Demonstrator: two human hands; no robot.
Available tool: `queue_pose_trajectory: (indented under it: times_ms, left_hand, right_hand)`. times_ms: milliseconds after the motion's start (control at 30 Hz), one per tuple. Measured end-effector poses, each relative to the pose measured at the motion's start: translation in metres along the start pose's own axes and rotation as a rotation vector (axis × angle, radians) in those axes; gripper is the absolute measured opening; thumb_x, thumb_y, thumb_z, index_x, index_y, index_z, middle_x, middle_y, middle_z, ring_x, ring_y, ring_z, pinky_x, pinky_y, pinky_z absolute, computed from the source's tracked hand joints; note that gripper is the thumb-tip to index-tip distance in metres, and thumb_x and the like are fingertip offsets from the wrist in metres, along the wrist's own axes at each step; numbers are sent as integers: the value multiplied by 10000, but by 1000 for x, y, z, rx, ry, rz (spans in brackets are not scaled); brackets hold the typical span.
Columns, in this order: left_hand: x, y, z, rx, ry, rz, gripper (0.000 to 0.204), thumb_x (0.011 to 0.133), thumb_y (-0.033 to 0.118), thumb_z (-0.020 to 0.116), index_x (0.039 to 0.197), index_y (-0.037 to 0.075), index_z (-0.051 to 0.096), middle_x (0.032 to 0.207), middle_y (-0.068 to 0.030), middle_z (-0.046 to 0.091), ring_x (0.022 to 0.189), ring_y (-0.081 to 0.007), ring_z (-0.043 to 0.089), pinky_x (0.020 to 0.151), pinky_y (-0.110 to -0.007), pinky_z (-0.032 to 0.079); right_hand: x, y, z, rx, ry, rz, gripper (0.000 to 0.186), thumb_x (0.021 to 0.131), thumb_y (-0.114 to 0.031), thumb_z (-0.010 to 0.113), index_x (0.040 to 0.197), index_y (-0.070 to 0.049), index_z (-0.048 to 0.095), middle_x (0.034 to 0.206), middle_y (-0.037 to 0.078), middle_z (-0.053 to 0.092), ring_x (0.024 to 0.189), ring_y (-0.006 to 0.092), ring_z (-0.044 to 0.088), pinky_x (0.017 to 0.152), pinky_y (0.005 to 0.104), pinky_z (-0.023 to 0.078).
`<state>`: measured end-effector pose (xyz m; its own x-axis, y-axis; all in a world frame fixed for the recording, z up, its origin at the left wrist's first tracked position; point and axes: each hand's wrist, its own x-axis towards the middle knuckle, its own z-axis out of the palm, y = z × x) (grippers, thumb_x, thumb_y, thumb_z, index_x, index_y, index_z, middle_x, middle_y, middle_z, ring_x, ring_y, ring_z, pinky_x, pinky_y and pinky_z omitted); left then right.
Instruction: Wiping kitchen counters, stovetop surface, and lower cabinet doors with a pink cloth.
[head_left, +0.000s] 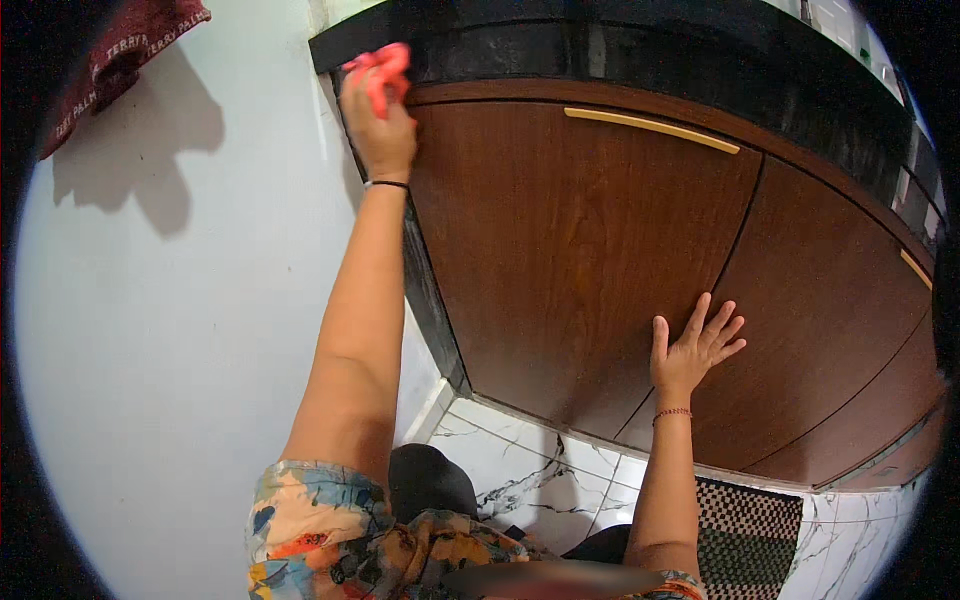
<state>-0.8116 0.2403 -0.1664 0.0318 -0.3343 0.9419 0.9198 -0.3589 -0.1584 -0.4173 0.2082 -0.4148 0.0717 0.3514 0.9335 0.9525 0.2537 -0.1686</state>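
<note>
My left hand (380,130) is raised at the upper left corner of the cabinet, closed around a bunched pink-red cloth (388,75). The cloth is at the dark frame under the black counter edge and is slightly blurred. Lower down to the right, my right hand (690,350) has its fingers spread over the cabinet front, near the seam between two doors, and holds nothing. The brown wooden cabinet door (570,240) between my hands is closed and carries a long yellow handle (650,130) along its top.
The black countertop edge (600,50) curves above the doors. A pale wall (180,350) stands close on the left, with a dark red towel (120,65) at its upper part. Below are marbled white floor tiles (520,460) and a checked woven mat (750,530).
</note>
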Motion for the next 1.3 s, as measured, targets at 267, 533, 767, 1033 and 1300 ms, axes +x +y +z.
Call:
queue_pose_trajectory:
  times_ms: [267, 533, 767, 1033, 1300]
  left_hand:
    - [45, 18, -3, -587, 262, -858, 107, 869, 36, 405, 905, -10, 495, 891, -94, 563, 733, -129, 564, 580, -244, 467]
    - [49, 105, 60, -41, 175, 131, 264, 864, 182, 581, 1073, 21, 579, 1147, -164, 555, 1107, -327, 489, 987, -386, 320]
    - [72, 119, 53, -241, -172, 522, 311, 776, 74, 613, 1087, 73, 609, 1272, -160, 496, 1188, -329, 470, 1019, -436, 336]
    - [54, 63, 43, -77, 205, 133, 316, 796, 59, 595, 1112, 61, 576, 1209, -146, 547, 1156, -333, 480, 972, -419, 370]
    - [52, 208, 64, -642, -408, 499, 379, 674, -26, 617, 1038, 81, 597, 1116, -97, 593, 1056, -297, 555, 892, -361, 463]
  right_hand:
    - [-3, 3, -1, 10, -17, -5, 740, 853, -524, 496, 1448, -233, 167, 1522, 58, -39, 1389, 279, -113, 1061, 530, -126]
    - [-3, 0, 1, -7, -9, -2, 735, 855, -529, 489, 1447, -229, 172, 1520, 67, -40, 1389, 281, -111, 1063, 538, -116]
    - [-4, 1, 2, -9, 1, 2, 739, 853, -534, 487, 1447, -229, 171, 1521, 69, -31, 1390, 286, -102, 1062, 544, -112]
    - [-4, -2, -1, 15, -13, 3, 737, 844, -526, 510, 1441, -231, 196, 1521, 74, -7, 1390, 295, -92, 1063, 556, -93]
    - [1, 0, -12, -6, -36, -15, 791, 831, -556, 508, 1444, -181, 177, 1518, 96, -43, 1390, 311, -80, 1052, 566, -111]
